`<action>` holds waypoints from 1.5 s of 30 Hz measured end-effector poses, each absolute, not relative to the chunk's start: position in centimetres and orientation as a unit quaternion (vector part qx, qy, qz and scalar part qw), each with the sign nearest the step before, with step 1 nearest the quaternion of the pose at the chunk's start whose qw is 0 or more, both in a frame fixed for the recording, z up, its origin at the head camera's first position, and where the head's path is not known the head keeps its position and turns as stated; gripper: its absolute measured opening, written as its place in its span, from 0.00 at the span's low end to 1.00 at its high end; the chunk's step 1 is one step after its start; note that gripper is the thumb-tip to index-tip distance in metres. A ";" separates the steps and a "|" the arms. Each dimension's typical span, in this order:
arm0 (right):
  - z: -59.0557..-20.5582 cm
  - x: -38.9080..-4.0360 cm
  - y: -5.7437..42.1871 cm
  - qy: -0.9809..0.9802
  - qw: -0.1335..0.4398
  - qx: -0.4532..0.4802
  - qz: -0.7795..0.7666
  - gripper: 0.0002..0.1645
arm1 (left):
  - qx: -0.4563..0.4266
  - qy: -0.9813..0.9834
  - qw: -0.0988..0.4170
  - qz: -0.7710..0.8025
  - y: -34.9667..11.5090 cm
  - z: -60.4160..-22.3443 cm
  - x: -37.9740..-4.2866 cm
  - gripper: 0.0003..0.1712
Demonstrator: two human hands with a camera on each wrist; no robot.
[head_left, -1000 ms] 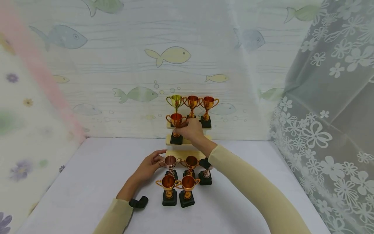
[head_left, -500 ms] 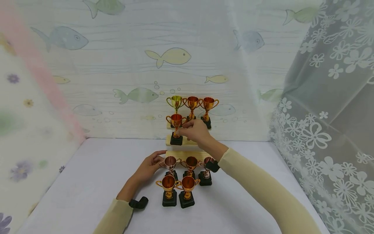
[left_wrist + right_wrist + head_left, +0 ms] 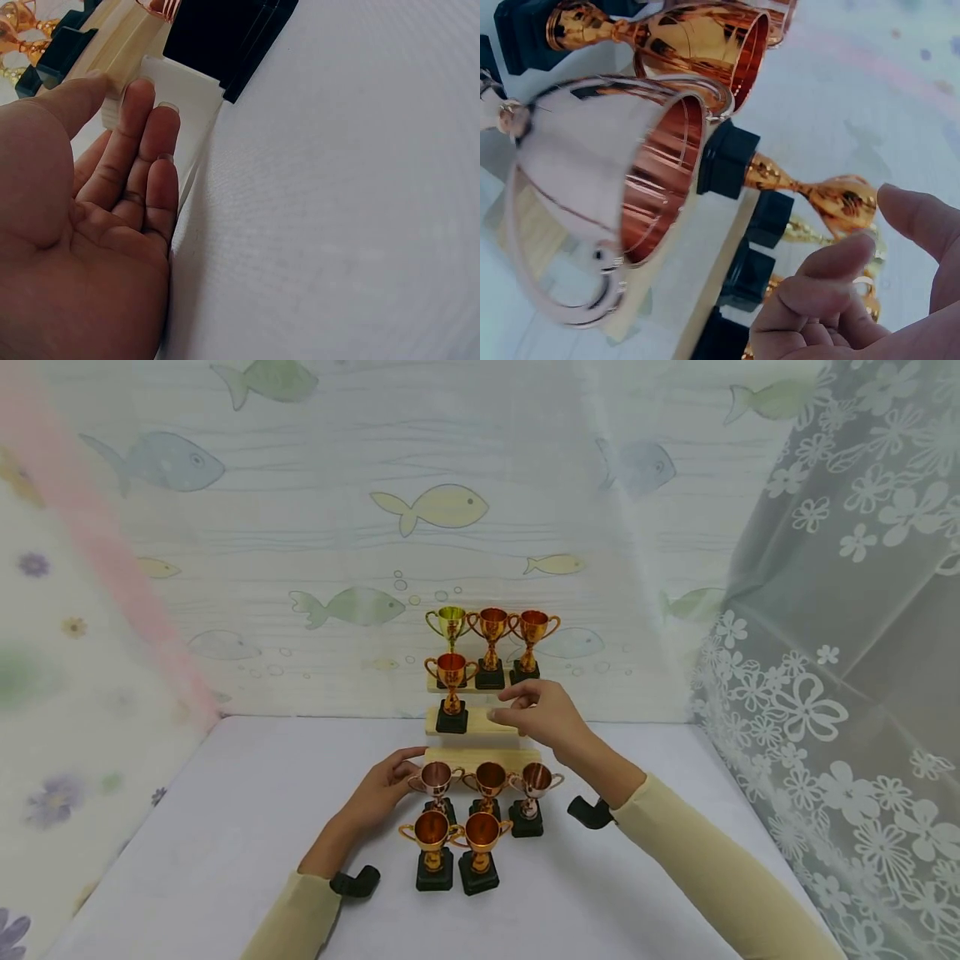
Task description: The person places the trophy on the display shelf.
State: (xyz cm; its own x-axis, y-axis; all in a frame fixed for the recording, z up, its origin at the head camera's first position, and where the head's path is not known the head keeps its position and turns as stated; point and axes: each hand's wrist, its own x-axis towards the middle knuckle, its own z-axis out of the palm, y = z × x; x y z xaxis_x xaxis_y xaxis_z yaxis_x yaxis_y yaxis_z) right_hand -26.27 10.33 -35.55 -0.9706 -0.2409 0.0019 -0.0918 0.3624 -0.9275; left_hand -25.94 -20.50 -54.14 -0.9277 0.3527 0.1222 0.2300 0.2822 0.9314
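A copper-gold trophy cup [image 3: 452, 672] on a black base stands upright at the left end of the middle step [image 3: 483, 722]. My right hand [image 3: 547, 714] hovers to its right, thumb and forefinger apart and nothing between them. In the right wrist view that trophy [image 3: 847, 201] shows beyond the fingertips. My left hand [image 3: 384, 789] lies at the left end of the lowest wooden step [image 3: 483, 760]. The left wrist view has its fingers [image 3: 157, 135] against the stand's white side [image 3: 187, 94], the thumb along the wooden edge.
A gold-yellow trophy [image 3: 452, 622] and two copper ones [image 3: 492, 625] fill the top step. On the table before the stand stand several more trophies, among them a pinkish-silver one [image 3: 536, 781] at right and two copper-gold ones [image 3: 482, 833] in front. A fish-print curtain [image 3: 315, 527] hangs behind.
My right hand has let go of the trophy on the middle step and drawn back to the right. The trophy stays standing there; the left hand has not moved.
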 end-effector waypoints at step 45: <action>-45.5 -23.7 19.5 0.853 0.064 -0.241 -0.458 0.39 | 0.184 0.800 0.055 0.568 -20.6 -54.2 -26.2 0.31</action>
State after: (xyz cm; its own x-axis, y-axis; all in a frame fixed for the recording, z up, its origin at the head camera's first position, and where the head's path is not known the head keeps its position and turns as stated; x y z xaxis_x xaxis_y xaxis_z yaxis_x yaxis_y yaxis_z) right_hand -23.68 19.53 -45.50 -0.8761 -0.4689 0.1120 -0.3525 0.4645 -0.8124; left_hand -26.24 -20.60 -54.24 -0.9265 0.3565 0.1202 0.2312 0.2875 0.9295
